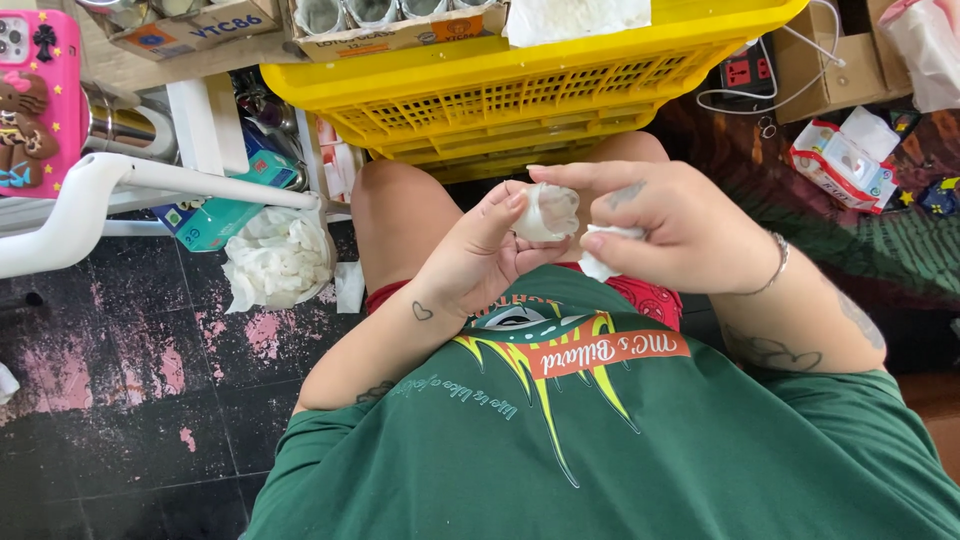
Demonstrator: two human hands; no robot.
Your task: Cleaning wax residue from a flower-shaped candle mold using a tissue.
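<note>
Dark floor is lying below your hands: left hand [478, 255] is steadying a cup [546, 212] while right hand [668, 222] is pinching a tissue [603, 262] against it.

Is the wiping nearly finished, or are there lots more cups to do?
Done, it seems: a heap of crumpled white tissues lies on the floor, probably used ones. In hand: the left hand holds a small clear glass cup while the right hand pinches a white tissue beside it. Left: more cups stand in a cardboard box above the yellow plastic crate; whether they are wiped cannot be told.
</note>
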